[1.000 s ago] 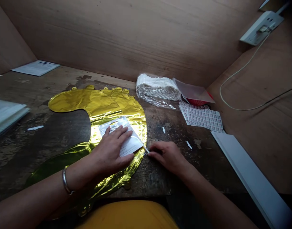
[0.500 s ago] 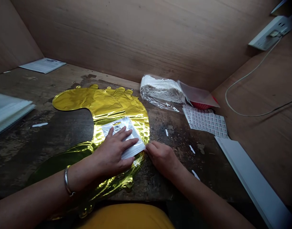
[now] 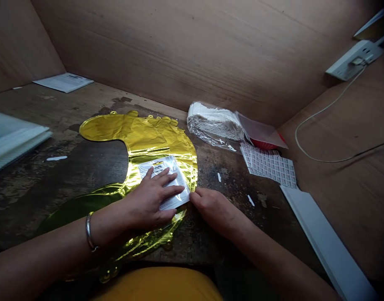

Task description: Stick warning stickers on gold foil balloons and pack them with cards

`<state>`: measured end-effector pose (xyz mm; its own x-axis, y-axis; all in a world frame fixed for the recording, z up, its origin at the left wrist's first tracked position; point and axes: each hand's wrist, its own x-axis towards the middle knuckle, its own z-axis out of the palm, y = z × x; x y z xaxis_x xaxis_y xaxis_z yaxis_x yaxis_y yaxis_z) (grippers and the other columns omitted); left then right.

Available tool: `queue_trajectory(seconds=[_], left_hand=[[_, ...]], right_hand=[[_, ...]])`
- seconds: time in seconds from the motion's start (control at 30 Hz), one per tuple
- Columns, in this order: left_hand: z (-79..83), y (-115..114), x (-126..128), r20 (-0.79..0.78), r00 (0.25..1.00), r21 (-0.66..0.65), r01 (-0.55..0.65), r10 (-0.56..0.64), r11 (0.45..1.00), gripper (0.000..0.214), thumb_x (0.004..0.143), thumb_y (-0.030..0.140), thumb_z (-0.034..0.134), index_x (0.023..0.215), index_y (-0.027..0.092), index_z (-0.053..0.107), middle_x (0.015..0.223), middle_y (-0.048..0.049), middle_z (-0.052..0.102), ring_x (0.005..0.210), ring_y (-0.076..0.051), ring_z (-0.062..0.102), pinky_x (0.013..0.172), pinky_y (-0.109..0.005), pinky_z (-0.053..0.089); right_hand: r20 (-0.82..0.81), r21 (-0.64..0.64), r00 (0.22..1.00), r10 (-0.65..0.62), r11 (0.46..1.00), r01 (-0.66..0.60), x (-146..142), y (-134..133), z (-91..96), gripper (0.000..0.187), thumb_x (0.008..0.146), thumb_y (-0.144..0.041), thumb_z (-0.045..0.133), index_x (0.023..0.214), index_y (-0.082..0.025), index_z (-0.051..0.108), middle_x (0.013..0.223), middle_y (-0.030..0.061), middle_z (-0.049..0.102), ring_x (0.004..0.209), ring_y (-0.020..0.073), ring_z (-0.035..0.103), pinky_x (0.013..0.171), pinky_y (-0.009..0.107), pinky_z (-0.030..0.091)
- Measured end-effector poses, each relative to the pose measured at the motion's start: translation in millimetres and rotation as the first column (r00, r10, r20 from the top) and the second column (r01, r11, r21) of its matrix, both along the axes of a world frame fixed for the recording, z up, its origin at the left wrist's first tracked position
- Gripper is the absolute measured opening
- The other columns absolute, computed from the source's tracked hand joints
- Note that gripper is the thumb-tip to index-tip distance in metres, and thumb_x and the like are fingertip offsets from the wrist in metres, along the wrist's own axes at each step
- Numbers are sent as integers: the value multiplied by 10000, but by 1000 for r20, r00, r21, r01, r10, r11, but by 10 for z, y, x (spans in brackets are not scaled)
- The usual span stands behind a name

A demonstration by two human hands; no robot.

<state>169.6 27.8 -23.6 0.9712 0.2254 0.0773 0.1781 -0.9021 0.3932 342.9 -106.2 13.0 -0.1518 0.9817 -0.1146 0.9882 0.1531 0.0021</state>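
A flat gold foil balloon (image 3: 148, 136) curves across the dark wooden bench (image 3: 69, 167). On it lies a small clear packet with a white printed card (image 3: 174, 175). My left hand (image 3: 151, 200), a metal bangle at its wrist, rests flat on the packet with its fingers spread. My right hand (image 3: 210, 207) sits at the packet's right edge, fingers curled and pinched against it; what they hold, if anything, is hidden.
A clear bag of white sticks (image 3: 213, 121) and a red-edged packet (image 3: 263, 133) lie at the back. A sheet of small labels (image 3: 270, 165) and a long white strip (image 3: 323, 238) are at the right. White stacked sheets (image 3: 13, 140) sit left. A power strip (image 3: 351, 60) hangs on the wall.
My right hand has slid left from the bench to the packet's edge, and the thin white stick seen at its fingertips is no longer visible. My left hand has stayed on the packet.
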Motion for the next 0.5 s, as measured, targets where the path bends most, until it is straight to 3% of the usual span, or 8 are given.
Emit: queue_trajectory(seconds=[0.23, 0.33, 0.4, 0.5], left_hand=[[-39, 39, 29, 23, 1000, 8, -5, 5, 1000, 522, 807, 368, 604, 1322, 338, 519, 1475, -110, 425, 1397, -411, 281, 1073, -711, 116], [29, 48, 25, 26, 999, 24, 41, -41, 999, 535, 808, 377, 633, 1327, 354, 509, 1474, -106, 430, 1393, -393, 302, 1089, -693, 121], [99, 46, -29, 46, 996, 51, 74, -76, 996, 540, 825, 426, 633, 1340, 334, 500, 1480, -123, 424, 1389, -389, 313, 1097, -681, 134], [159, 45, -229, 107, 990, 71, 85, -92, 994, 356, 932, 317, 505, 1264, 209, 574, 1364, -144, 551, 1266, -315, 497, 1072, -537, 335]], right_hand=[[29, 123, 999, -28, 992, 24, -31, -66, -204, 178, 861, -16, 496, 818, -108, 642, 777, 103, 651, 660, 198, 598, 582, 294, 487], [-16, 230, 999, -36, 972, 38, -37, -139, -291, 215, 932, -92, 454, 994, -100, 660, 1045, 160, 683, 988, 256, 630, 827, 360, 543], [-101, 293, 994, 36, 956, -5, -41, -203, -358, 273, 950, -119, 452, 1163, -113, 624, 1245, 146, 637, 1209, 260, 547, 996, 389, 492], [-216, 361, 971, 106, 932, -21, -61, -305, -467, 320, 940, -108, 481, 1237, -116, 600, 1293, 122, 625, 1249, 236, 539, 1043, 377, 483]])
